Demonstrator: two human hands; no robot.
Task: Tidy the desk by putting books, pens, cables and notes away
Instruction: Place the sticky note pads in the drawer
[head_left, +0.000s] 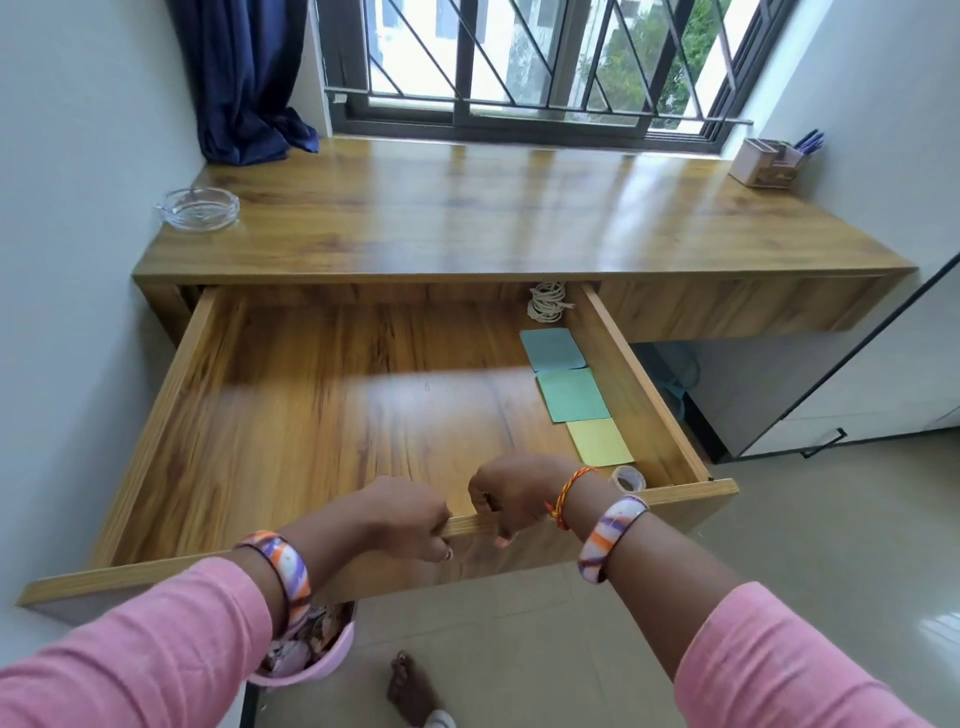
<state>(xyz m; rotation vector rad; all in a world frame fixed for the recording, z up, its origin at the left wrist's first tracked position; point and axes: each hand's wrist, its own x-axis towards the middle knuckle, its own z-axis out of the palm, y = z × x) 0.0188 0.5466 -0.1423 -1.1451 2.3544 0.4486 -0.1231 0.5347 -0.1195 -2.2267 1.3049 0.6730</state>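
Note:
The wide wooden drawer (311, 415) of the desk (467, 218) stands pulled far out. My left hand (410, 514) and my right hand (506, 493) both grip the top edge of its front panel, fingers curled over it. Along the drawer's right side lie a blue note (553, 349), a green note (573, 395) and a yellow note (600, 441). A coiled white cable (548, 304) sits at the back right corner, and a tape roll (628, 478) rests in the front right corner.
A glass ashtray (198, 208) sits at the desk's left end. A pen holder (771, 162) with blue pens stands at the far right by the window. A pink bin (306, 654) with scraps is on the floor under the drawer. A white cabinet (857, 395) stands on the right.

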